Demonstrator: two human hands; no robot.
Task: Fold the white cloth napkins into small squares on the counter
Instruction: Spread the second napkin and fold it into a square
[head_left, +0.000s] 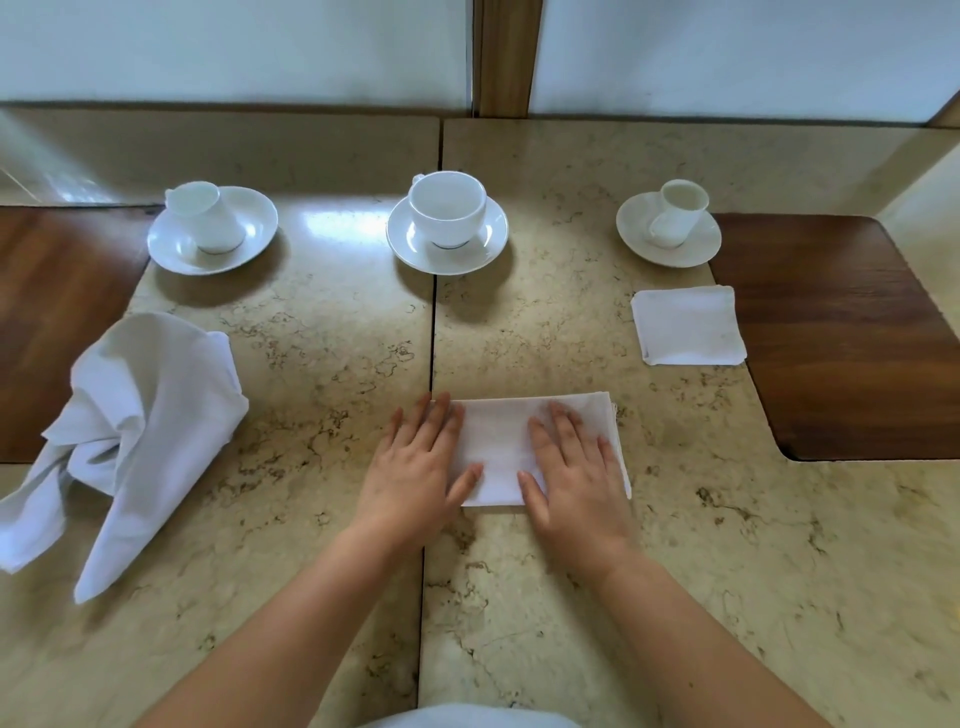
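On the beige marble counter (322, 364), an unfolded white cloth napkin (135, 426) lay crumpled in a loose heap at the far left, one trailing corner cut off by the frame's edge. Behind it a white cup (200, 215) sat tilted on its saucer (213, 231). No brand, label or lettering could be read on any item. At centre, a person's left hand (415, 467) rested flat, fingers straight and spread, across the left edge of a half-folded white napkin (498, 452), hiding that edge so its outline there could not be made out. The right hand (571, 478) pressed flat on the napkin's right half, fingers likewise straight and holding nothing. Straight behind the hands a second cup (448, 208) stood upright on a saucer (447, 234), just right of the seam between the two stone slabs. Further right, a finished napkin square (688, 326) lay on the counter, its right edge overlapping a dark wooden inlay (831, 338). Behind it a third cup (678, 213) leaned on its saucer (669, 231). A pale garment showed at the bottom edge, mostly out of frame.
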